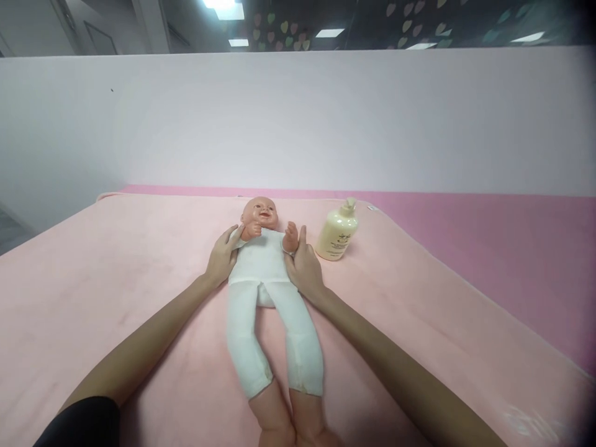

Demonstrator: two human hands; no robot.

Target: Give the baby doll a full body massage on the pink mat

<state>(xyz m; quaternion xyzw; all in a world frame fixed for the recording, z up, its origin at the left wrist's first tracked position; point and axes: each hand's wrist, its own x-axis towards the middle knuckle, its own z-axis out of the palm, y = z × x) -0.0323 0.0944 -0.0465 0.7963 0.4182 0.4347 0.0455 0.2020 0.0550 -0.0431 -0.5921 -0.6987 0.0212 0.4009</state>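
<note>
Baby doll (261, 261) in white top and white leggings, lying on its back at the middle of a pink blanket (116, 279), head toward the far wall, bare feet nearest the camera at the bottom edge. Doll's arms bent upward, small hands raised beside the chin and shoulder.

Left hand (222, 256) laid against the doll's side at chest height, fingers extended and loose, fingertips reaching the doll's raised arm just below the chin; not clenched, nothing grasped, palm resting flat against the white top. Right hand (303, 267) laid against the opposite side of the torso, fingers straight and pointing toward the far wall, thumb raised beside the doll's lifted hand; likewise unclenched, pressing rather than grasping. Both forearms stretched forward from the lower corners, flanking the doll's legs without touching them; dark sleeve (84, 422) visible on the left arm.

Cream pump bottle (338, 233) standing upright on the blanket, slightly tilted in view, near the right hand but apart from it, level with the doll's shoulder. Darker pink mat (488, 248) under the blanket, exposed at right. Plain white wall (298, 118) behind.
</note>
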